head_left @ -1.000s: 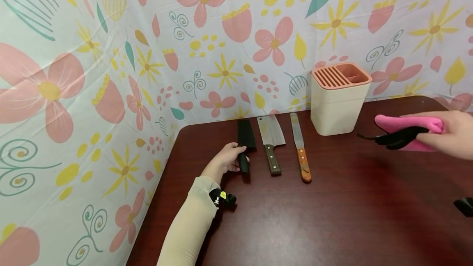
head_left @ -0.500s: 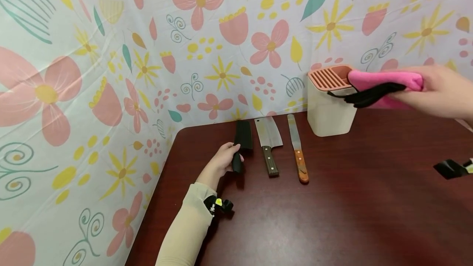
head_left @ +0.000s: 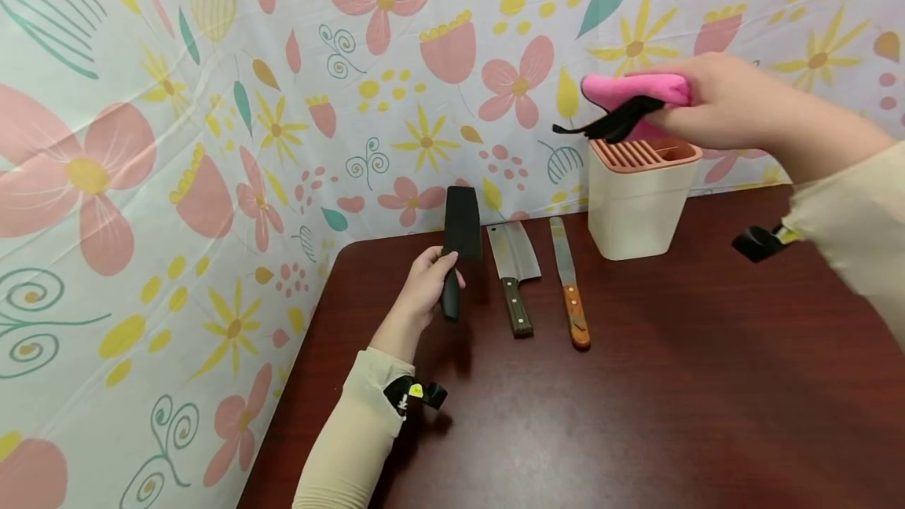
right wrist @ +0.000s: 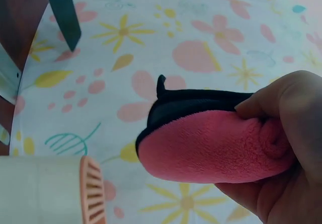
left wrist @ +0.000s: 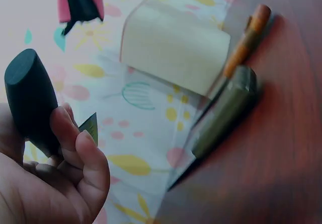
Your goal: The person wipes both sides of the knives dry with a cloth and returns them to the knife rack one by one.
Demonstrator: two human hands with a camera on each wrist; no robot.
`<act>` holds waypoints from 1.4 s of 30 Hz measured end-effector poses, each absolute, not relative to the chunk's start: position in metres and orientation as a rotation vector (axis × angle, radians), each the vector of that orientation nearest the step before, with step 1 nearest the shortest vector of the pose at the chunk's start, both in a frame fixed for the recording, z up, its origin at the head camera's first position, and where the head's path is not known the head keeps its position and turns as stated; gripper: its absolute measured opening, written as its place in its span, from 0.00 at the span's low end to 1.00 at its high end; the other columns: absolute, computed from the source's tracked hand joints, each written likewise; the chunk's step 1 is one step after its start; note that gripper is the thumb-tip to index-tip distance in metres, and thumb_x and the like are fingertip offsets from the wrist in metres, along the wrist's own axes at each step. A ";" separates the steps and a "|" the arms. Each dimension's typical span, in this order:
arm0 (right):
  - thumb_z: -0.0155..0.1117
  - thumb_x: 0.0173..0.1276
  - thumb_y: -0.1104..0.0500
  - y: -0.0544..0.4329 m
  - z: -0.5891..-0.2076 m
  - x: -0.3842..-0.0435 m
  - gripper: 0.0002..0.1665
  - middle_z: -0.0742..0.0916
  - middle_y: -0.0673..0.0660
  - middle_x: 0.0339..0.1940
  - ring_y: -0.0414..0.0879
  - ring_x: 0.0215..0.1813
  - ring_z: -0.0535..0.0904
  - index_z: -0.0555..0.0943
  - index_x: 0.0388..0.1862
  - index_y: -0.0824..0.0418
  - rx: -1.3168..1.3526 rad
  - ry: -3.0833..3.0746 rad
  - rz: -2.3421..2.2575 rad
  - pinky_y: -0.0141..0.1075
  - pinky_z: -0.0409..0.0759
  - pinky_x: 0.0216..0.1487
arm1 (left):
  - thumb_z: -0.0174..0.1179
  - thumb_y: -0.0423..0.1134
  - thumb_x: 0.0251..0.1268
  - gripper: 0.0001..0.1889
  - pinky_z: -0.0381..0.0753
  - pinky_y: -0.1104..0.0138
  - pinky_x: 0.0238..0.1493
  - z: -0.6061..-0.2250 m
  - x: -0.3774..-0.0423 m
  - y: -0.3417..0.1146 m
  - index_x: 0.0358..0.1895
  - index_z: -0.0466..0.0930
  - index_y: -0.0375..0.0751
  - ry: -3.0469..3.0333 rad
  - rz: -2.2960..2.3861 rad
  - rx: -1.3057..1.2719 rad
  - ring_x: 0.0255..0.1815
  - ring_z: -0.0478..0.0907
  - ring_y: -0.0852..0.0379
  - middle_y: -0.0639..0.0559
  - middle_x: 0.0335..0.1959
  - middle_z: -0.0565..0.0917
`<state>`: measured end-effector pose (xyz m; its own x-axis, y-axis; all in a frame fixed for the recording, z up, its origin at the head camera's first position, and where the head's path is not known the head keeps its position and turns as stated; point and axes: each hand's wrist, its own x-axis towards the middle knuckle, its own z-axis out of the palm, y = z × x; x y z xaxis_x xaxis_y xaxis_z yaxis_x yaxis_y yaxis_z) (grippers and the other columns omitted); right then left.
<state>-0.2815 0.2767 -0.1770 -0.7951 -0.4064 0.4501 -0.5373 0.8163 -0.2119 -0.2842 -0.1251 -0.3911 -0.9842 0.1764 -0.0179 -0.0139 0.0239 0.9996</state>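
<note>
My left hand (head_left: 423, 285) grips the handle of a black cleaver (head_left: 463, 222), held up over the table with its blade pointing away. In the left wrist view the butt of the black handle (left wrist: 31, 93) rises from the curled fingers. My right hand (head_left: 735, 104) pinches a folded pink cloth (head_left: 639, 89) with a black edge, above the knife holder (head_left: 636, 214). Up close in the right wrist view, the cloth (right wrist: 211, 148) looks fluffy, with a black strip along one side and thumb and fingers around its near end.
On the dark red-brown table (head_left: 601, 430) lie a steel cleaver (head_left: 519, 250) with a dark wooden handle and, right of it, a spatula-like knife (head_left: 576, 316) with an orange-brown handle. The cream holder has a slotted orange top. Flowered fabric (head_left: 396, 132) hangs along the back and left.
My left hand has lifted the black cleaver off the table. My right hand has carried the pink cloth up and left, from beside the holder to above it.
</note>
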 end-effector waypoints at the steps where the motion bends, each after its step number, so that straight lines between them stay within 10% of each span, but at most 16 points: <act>1: 0.61 0.72 0.56 0.271 -0.174 -0.285 0.24 0.87 0.55 0.31 0.41 0.27 0.69 0.81 0.66 0.46 0.712 -2.609 0.458 0.33 0.61 0.31 | 0.52 0.44 0.82 0.16 0.74 0.65 0.36 -0.389 -0.284 -0.123 0.57 0.71 0.34 2.141 2.114 0.192 0.29 0.79 0.55 0.54 0.21 0.80; 18: 0.52 0.65 0.67 0.163 -0.190 -0.346 0.34 0.85 0.65 0.41 0.57 0.41 0.74 0.75 0.72 0.56 0.830 -2.540 0.616 0.44 0.70 0.43 | 0.48 0.44 0.82 0.15 0.75 0.66 0.32 -0.363 -0.283 -0.085 0.58 0.76 0.40 2.083 2.264 0.267 0.27 0.79 0.56 0.54 0.21 0.81; 29: 0.53 0.69 0.67 0.111 -0.223 -0.366 0.38 0.77 0.65 0.74 0.62 0.68 0.76 0.65 0.79 0.61 0.895 -2.576 0.536 0.53 0.74 0.66 | 0.47 0.43 0.83 0.17 0.76 0.68 0.28 -0.359 -0.281 -0.074 0.63 0.75 0.40 1.977 2.346 0.262 0.25 0.79 0.59 0.52 0.23 0.81; 36: 0.54 0.66 0.64 0.101 -0.244 -0.371 0.23 0.82 0.60 0.46 0.56 0.45 0.73 0.77 0.60 0.61 0.961 -2.629 0.458 0.48 0.73 0.52 | 0.44 0.43 0.84 0.18 0.80 0.67 0.29 -0.364 -0.280 -0.077 0.66 0.71 0.40 1.935 2.402 0.271 0.24 0.79 0.57 0.52 0.24 0.80; 42: 0.59 0.66 0.59 0.102 -0.253 -0.371 0.35 0.82 0.64 0.63 0.58 0.55 0.78 0.71 0.73 0.64 0.976 -2.724 0.418 0.52 0.75 0.69 | 0.43 0.44 0.85 0.15 0.84 0.64 0.23 -0.367 -0.276 -0.077 0.64 0.69 0.41 1.868 2.413 0.316 0.15 0.78 0.56 0.49 0.23 0.78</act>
<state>-0.3707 0.1018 -0.2531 -0.7563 -0.5837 0.2955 -0.6454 0.7396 -0.1910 -0.2764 -0.0769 -0.3667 -0.9761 0.1831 0.1172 0.0675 -0.2571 0.9640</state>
